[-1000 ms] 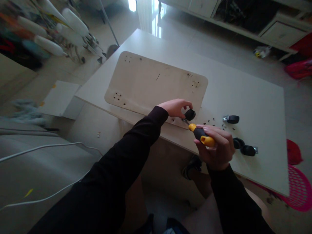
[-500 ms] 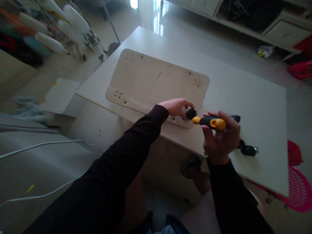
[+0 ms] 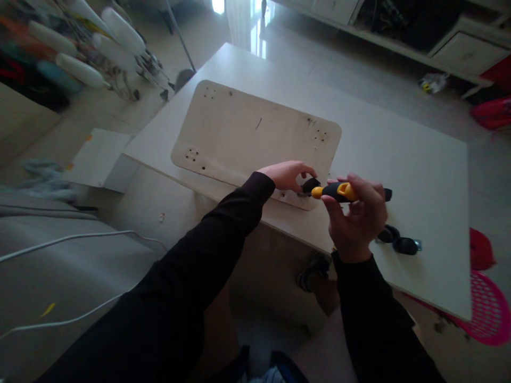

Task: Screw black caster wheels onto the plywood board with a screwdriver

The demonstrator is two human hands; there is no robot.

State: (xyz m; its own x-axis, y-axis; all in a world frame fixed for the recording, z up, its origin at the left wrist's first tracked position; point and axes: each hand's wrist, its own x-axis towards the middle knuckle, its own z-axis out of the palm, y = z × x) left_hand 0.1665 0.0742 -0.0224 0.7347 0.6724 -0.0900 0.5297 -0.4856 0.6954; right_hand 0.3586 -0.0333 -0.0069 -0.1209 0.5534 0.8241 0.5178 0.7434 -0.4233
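A pale board (image 3: 239, 125) with rounded corners and clusters of small holes lies flat on the white table. At its near right corner stands a black caster wheel (image 3: 310, 184). My left hand (image 3: 286, 174) is closed on this caster, its thumb and fingers curled about the wheel. My right hand (image 3: 353, 226) grips a screwdriver (image 3: 332, 192) by its yellow and black handle, held nearly level. The handle's yellow front end points left at the caster's base; the tip is hidden. Two loose black casters (image 3: 405, 246) rest on the table right of my right hand.
The white table (image 3: 419, 175) has its near edge just before my legs. A pink basket (image 3: 491, 311) is by its right end. A white box (image 3: 98, 157) sits on the floor at left, and a white cable (image 3: 80, 234) crosses the lower left.
My right hand has moved slightly left and up with the screwdriver, bringing its handle closer to the caster. More of the loose casters shows. My left hand stays on the caster.
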